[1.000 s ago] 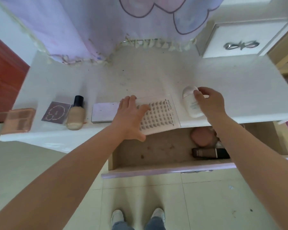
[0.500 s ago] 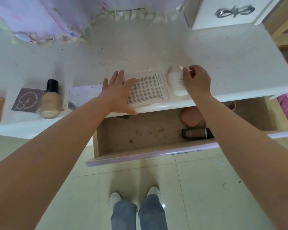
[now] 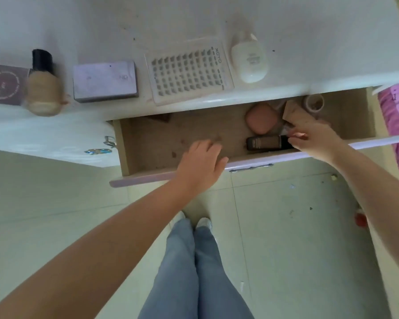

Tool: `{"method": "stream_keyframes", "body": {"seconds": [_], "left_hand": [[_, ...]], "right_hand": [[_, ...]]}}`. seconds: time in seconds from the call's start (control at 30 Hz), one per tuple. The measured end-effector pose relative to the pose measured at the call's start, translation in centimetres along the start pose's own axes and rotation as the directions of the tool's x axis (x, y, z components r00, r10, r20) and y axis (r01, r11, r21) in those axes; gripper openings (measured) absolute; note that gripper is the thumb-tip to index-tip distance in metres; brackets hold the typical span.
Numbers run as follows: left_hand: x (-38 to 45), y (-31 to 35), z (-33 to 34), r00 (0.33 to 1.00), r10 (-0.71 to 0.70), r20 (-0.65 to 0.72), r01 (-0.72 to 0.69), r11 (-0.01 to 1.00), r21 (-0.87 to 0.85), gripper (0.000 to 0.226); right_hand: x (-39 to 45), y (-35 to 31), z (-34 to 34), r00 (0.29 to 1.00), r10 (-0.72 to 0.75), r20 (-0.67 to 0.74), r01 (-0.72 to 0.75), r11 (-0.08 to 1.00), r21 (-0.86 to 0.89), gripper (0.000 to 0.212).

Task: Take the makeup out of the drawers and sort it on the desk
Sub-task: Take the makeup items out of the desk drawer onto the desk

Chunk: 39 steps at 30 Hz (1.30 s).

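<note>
Five items lined up on desk (image 3: 309,24); in drawer (image 3: 182,132) at 3 o'clock, right hand (image 3: 313,139) pinching dark tube (image 3: 266,143); pink compact (image 3: 260,118) left; left hand (image 3: 200,164) spread, empty.

There is only one view, from a camera worn on the person's head, tipped steeply down and a little forward. It looks from above over the front edge of the white desk (image 3: 309,24), which fills the top of the picture, and straight into the open drawer (image 3: 161,134) pulled out beneath that edge. Lower down it takes in the tiled floor (image 3: 286,226) and the person's own legs and shoes, almost directly below the lens. Both forearms reach in from the bottom corners, close to the camera. The wide lens bends the desk's front edge, and the picture is slightly blurred.
</note>
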<state>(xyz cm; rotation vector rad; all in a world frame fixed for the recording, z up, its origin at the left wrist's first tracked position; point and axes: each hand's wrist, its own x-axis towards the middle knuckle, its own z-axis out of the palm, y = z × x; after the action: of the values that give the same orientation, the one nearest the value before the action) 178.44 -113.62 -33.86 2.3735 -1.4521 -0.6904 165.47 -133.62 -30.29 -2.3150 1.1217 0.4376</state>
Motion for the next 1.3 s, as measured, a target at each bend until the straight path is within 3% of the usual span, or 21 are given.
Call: {"method": "stream_keyframes", "body": {"seconds": [0.03,0.1,0.2,0.3,0.37,0.47,0.53,0.67,0.8,1.0,1.17,1.3], "left_hand": [[-0.1,-0.1,0.2,0.996,-0.064,0.062,0.062,0.997,0.039,0.054],[-0.1,-0.1,0.4,0.996,-0.071,0.062,0.065,0.994,0.089,0.078],[0.0,0.0,0.8,0.998,-0.062,0.022,0.06,0.993,0.1,0.091],[0.0,0.1,0.7,0.997,-0.065,0.038,0.058,0.987,0.149,0.082],[0.1,0.3,0.5,0.989,-0.112,0.094,0.095,0.982,0.164,0.067],[0.4,0.6,0.3,0.972,-0.181,0.153,0.154,0.973,0.173,0.068],[0.9,1.0,0.1,0.944,-0.265,0.198,0.241,0.961,0.139,0.053],[3.8,2.8,-0.5,0.889,-0.407,0.211,0.41,0.911,0.03,0.045],[8.3,5.9,1.0,0.883,-0.42,0.208,0.422,0.906,0.04,0.047],[15.0,9.5,5.3,0.845,-0.516,0.142,0.521,0.853,0.001,0.075],[16.2,9.9,5.9,0.822,-0.564,0.083,0.558,0.826,0.082,0.067],[14.1,11.1,3.8,0.846,-0.501,0.182,0.499,0.865,0.06,0.076]], "right_hand": [[0.2,-0.1,0.2,0.998,0.015,0.056,-0.012,0.998,-0.055,0.023],[1.3,-0.4,0.7,0.99,0.049,0.134,-0.029,0.988,-0.149,0.021],[4.1,-0.5,1.4,0.981,0.142,0.131,-0.095,0.945,-0.312,0.016],[5.4,-1.7,1.6,0.951,0.195,0.238,-0.037,0.841,-0.54,0.025],[5.4,-2.6,1.7,0.923,0.222,0.315,0.008,0.806,-0.591,0.031],[5.9,-2.4,1.6,0.915,0.09,0.393,0.186,0.77,-0.611,0.042],[6.5,-1.4,1.3,0.896,0.013,0.445,0.279,0.761,-0.585,0.043],[6.9,0.6,0.1,0.876,-0.089,0.474,0.324,0.836,-0.443,0.03],[5.9,3.4,-2.3,0.883,-0.171,0.438,0.333,0.884,-0.327,0.027],[4.4,8.3,-7.2,0.954,-0.167,0.249,0.232,0.937,-0.26,0.032],[3.7,11.3,-7.8,0.98,-0.176,0.096,0.161,0.976,0.144,0.028],[3.6,11.9,-7.1,0.992,-0.114,-0.051,0.123,0.821,0.557,0.031]]}}
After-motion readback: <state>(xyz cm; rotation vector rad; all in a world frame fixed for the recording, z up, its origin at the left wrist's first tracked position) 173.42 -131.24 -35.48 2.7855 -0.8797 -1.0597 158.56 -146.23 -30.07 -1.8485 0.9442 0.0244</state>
